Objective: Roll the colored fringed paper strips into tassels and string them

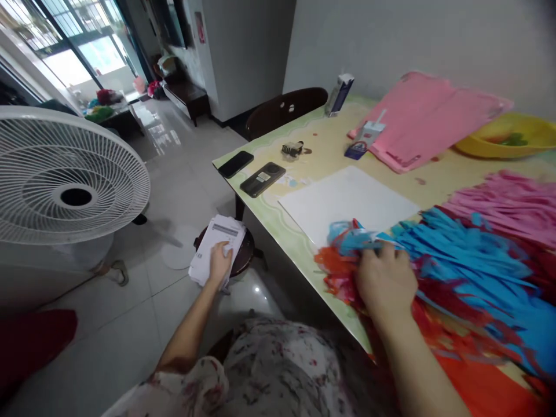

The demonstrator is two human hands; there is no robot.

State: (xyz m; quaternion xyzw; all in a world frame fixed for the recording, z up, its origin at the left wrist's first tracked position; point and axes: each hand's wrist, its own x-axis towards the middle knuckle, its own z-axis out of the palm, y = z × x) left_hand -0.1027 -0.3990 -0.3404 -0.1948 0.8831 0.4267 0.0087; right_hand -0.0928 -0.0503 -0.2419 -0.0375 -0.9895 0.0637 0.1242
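My left hand (pixel 220 262) rests on a stack of printed white papers (pixel 207 255) lying on a dark round stool (pixel 244 255). Its thumb and fingertips close together at the top sheet. On the table, my right hand (pixel 386 284) is closed over a bunch of coloured strips, its knuckles up and fingertips hidden. Blue strips (pixel 460 249) fan out to the right of it, and orange-red pieces (pixel 336 266) lie to its left. A white sheet (pixel 351 197) lies flat just beyond this hand.
Two phones, one black (pixel 236 164) and one larger (pixel 263 179), lie by the table's left edge. Farther back are drink cartons (pixel 365 139), a pink board (pixel 430 119) and a yellow bowl (pixel 490 145). Pink strips (pixel 508 202) lie at right. A white fan (pixel 73 174) stands at left.
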